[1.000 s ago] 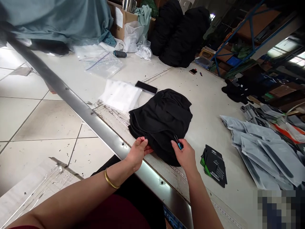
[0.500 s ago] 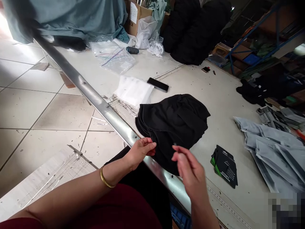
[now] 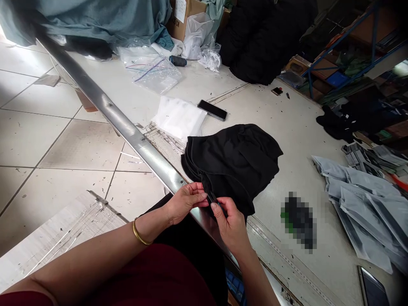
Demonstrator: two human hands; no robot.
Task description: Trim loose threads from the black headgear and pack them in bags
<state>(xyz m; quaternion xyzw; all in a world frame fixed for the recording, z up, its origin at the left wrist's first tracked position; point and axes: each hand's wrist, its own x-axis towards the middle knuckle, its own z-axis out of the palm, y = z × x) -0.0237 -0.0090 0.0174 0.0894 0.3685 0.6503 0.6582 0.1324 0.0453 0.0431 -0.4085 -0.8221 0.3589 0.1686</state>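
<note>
A stack of soft black cloth pieces [image 3: 236, 157] with curved, layered edges lies by the table's metal edge. My left hand [image 3: 188, 199], with a gold bangle on the wrist, is closed in a pinch on the near edge of the black cloth. Close beside it, my right hand [image 3: 228, 219] pinches the same edge between thumb and fingers. A short stretch of the edge runs between the two hands. Any small detail under the fingertips is hidden.
A metal strip [image 3: 108, 102] edges the white table. Behind the cloth lie white sheets [image 3: 178, 117], a phone [image 3: 212, 110] and clear plastic bags [image 3: 153, 70]. On the right are grey packets [image 3: 366, 199], a pixelated dark patch [image 3: 299, 223] and another phone [image 3: 372, 287].
My right hand has come left and down to the cloth's edge beside my left hand. The near part of the cloth has been drawn up, and a phone shows at lower right.
</note>
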